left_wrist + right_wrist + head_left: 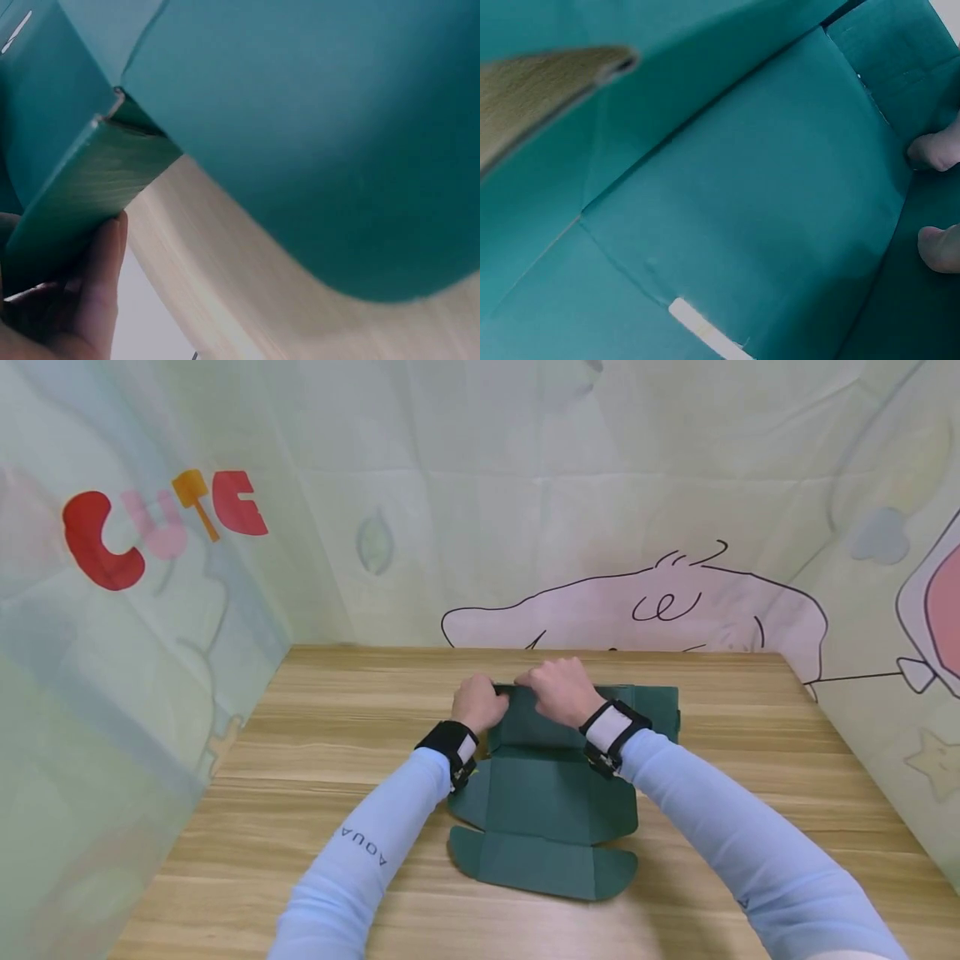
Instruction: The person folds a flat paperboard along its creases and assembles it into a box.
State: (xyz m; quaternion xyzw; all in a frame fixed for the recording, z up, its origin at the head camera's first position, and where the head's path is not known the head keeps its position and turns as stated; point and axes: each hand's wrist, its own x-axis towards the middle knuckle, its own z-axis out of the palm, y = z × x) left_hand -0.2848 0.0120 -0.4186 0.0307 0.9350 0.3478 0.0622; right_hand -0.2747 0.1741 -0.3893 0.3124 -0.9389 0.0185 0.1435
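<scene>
A dark green cardboard box point(540, 793) lies partly unfolded on the table, its far wall raised and its front flap with rounded ears spread toward me. My left hand point(478, 703) grips the far left corner; in the left wrist view its thumb and fingers point(101, 289) hold a folded side panel point(97, 176). At the far wall, my right hand point(561, 692) has its fingers bent over the top edge. Fingertips point(941, 251) rest against the green cardboard point(757, 180) in the right wrist view. A pale slot shows near that view's bottom.
Under the box is a wood-grain table point(337, 735), its back edge meeting a printed cloth backdrop point(480, 527). The box's right side flap point(657, 706) sticks out beyond my right wrist. More cloth hangs along both sides.
</scene>
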